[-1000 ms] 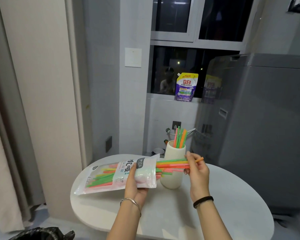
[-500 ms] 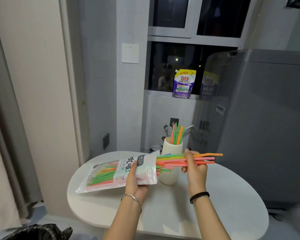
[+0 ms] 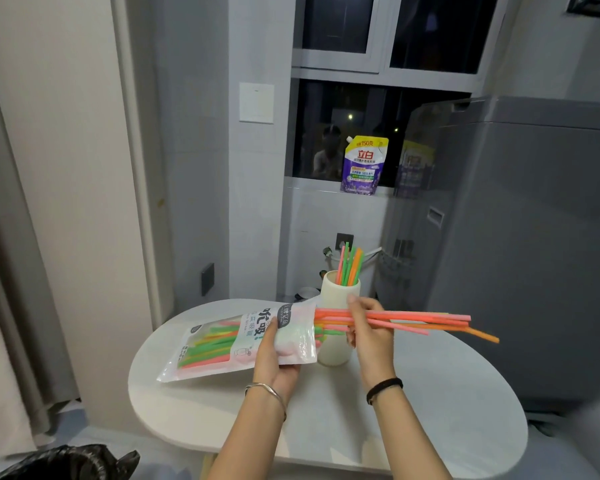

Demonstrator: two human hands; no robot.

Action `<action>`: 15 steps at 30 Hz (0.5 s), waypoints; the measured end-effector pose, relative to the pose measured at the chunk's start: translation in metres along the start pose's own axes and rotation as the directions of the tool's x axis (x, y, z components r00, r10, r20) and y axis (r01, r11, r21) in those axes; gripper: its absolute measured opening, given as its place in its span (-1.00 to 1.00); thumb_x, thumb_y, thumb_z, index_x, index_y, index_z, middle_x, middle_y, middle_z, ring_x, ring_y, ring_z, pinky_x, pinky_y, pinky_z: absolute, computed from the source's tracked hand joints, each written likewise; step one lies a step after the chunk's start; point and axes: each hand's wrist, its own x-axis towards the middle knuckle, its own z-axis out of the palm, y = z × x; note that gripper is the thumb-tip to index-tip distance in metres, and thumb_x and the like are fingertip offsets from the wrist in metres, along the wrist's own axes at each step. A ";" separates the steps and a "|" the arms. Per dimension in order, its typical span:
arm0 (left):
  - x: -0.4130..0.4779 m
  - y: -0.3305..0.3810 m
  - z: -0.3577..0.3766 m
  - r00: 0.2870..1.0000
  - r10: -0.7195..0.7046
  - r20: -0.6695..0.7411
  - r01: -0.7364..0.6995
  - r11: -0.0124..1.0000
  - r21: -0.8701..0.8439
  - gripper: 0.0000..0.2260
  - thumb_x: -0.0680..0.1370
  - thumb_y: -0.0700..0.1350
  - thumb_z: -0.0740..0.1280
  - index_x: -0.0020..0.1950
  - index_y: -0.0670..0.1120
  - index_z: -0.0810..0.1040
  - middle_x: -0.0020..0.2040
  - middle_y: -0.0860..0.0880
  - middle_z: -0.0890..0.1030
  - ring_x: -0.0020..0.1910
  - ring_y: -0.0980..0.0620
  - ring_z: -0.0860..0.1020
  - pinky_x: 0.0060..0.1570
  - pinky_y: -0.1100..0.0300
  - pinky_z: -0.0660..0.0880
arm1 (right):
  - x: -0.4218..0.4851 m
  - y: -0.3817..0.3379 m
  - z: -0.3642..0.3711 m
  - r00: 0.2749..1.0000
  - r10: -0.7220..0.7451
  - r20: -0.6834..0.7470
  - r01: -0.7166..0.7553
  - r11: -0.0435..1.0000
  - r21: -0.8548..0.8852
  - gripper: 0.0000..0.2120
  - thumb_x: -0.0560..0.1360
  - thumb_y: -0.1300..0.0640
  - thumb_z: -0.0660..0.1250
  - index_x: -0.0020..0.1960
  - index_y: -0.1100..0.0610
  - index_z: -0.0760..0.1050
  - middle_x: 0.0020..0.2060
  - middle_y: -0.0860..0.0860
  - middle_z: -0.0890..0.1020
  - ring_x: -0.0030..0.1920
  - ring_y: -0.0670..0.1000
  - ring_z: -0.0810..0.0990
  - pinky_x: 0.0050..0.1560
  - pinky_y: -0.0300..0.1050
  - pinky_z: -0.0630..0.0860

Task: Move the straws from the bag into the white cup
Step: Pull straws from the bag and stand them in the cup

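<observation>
Pulled bunch of straws (image 3: pixel 409 320) is further out of the bag (image 3: pixel 243 341) than half a second ago, tips now extend well right of the white cup (image 3: pixel 335 351); back ends still sit in the bag mouth. Bunch is pink and orange, roughly horizontal, passing in front of the cup. Right hand (image 3: pixel 373 336) has its fingers (image 3: pixel 355 306) pinched round the bunch just right of the bag opening. Left hand (image 3: pixel 274 362) has fingers clamped on the bag near its open end, holding it off the counter (image 3: pixel 447 393), mouth facing right. Green, pink and yellow straws remain inside the bag. Cup stands upright on the counter behind the hands, already holding several pink, green and orange straws (image 3: pixel 350 266). Purple detergent pouch (image 3: pixel 363 166) on the windowsill behind; black trash bag (image 3: pixel 66 462) bottom left on the floor.
</observation>
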 end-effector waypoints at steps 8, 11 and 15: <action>0.011 0.003 0.006 1.000 0.001 -0.001 -0.001 1.000 0.003 -0.70 0.59 -0.08 0.27 0.32 -0.07 0.41 -0.08 -0.14 0.65 -0.12 -0.10 0.60 -0.38 -0.06 0.63 | 0.025 -0.010 -0.004 0.999 -0.035 -0.037 0.031 0.996 -0.087 -0.68 0.55 0.06 0.24 -0.36 0.08 0.33 -0.59 -0.09 0.36 -0.55 -0.13 0.35 -0.48 -0.27 0.32; 0.020 0.011 0.006 1.000 0.029 -0.007 -0.029 1.000 -0.012 -0.68 0.58 -0.10 0.30 0.32 -0.06 0.39 -0.10 -0.14 0.67 -0.12 -0.10 0.60 -0.34 -0.10 0.63 | 0.047 -0.026 -0.012 0.996 -0.078 -0.037 0.074 0.993 -0.093 -0.67 0.56 0.07 0.23 -0.35 0.13 0.33 -0.52 0.04 0.32 -0.51 -0.04 0.30 -0.45 -0.20 0.29; 0.035 0.020 0.006 0.997 0.066 -0.042 -0.067 0.998 -0.013 -0.61 0.57 -0.11 0.32 0.39 -0.06 0.37 0.04 -0.13 0.62 -0.06 -0.09 0.59 0.00 -0.17 0.56 | 0.076 -0.050 -0.025 0.993 -0.115 -0.021 0.111 0.982 -0.152 -0.65 0.55 0.05 0.24 -0.39 0.11 0.38 -0.54 -0.01 0.36 -0.51 -0.07 0.33 -0.45 -0.22 0.30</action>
